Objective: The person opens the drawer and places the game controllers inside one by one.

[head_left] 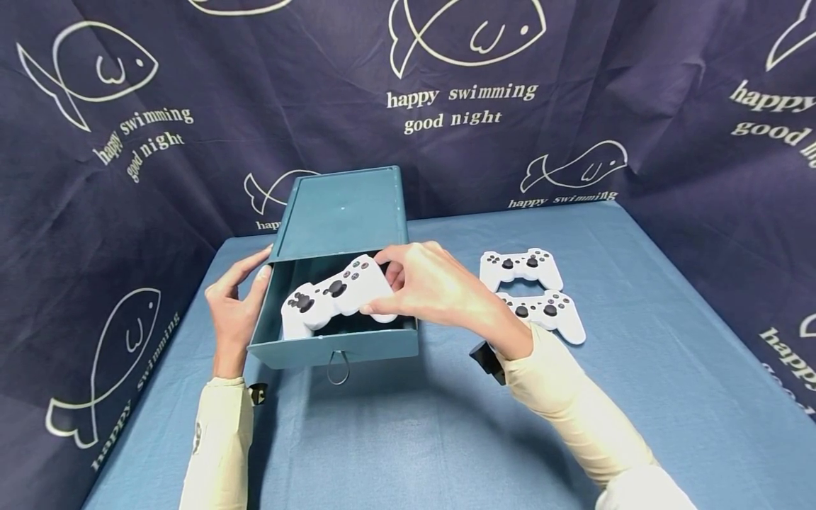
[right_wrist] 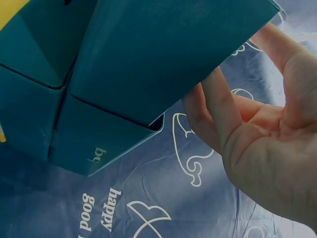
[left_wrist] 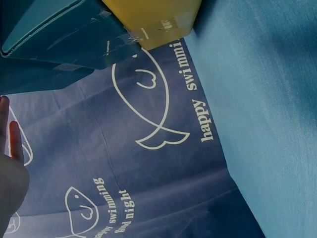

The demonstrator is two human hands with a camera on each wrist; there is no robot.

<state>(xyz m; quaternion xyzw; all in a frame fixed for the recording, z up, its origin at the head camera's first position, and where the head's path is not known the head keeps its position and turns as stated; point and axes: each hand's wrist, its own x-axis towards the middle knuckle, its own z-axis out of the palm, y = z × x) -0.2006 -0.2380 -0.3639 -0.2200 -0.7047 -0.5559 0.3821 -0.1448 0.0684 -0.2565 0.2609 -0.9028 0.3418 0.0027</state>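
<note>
One controller [head_left: 334,294] held over drawer [head_left: 333,349] edge.

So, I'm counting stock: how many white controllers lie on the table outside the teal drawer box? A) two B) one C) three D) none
A: two white controllers lie on the table right of the drawer box, while the right hand holds a third controller over the open drawer.

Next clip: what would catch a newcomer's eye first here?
The right hand holds a white game controller over the pulled-out teal drawer box at the table's middle, while the left hand rests on the drawer's left wall. Two more white controllers lie to the right on the blue tablecloth.
</note>
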